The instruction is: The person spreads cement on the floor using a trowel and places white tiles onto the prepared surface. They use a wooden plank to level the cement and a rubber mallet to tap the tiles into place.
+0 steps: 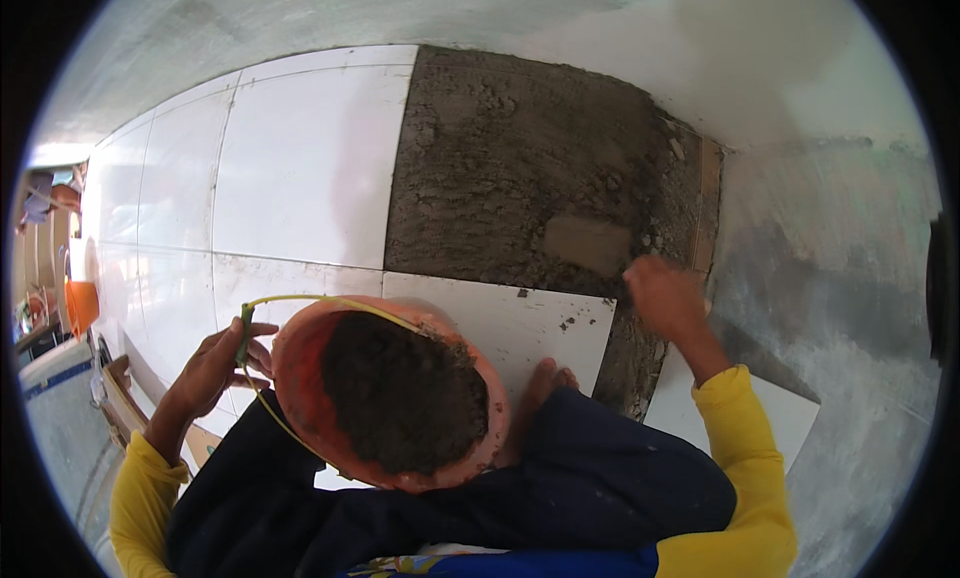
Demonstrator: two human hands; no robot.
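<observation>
My left hand (pixel 222 366) is closed on the green-gripped yellow handle of an orange bucket (pixel 490 448). The bucket leans between my legs, its mouth facing up and toward me. Dark grey, crumbly mortar (pixel 405 398) fills much of it. On the right, my right hand (pixel 665 296) is a fist around a trowel, whose handle is hidden by the fingers. The trowel's flat, mortar-smeared blade (pixel 587 244) lies on the dark mortar bed (pixel 480 158), near its front edge.
Large white floor tiles (pixel 300 168) border the bed on the left. A white tile (pixel 520 323) with mortar crumbs lies before it, by my bare foot (pixel 545 378). Another tile (pixel 740 408) sits at right. Bare walls (pixel 820 88) enclose the corner. An orange container (pixel 82 306) stands far left.
</observation>
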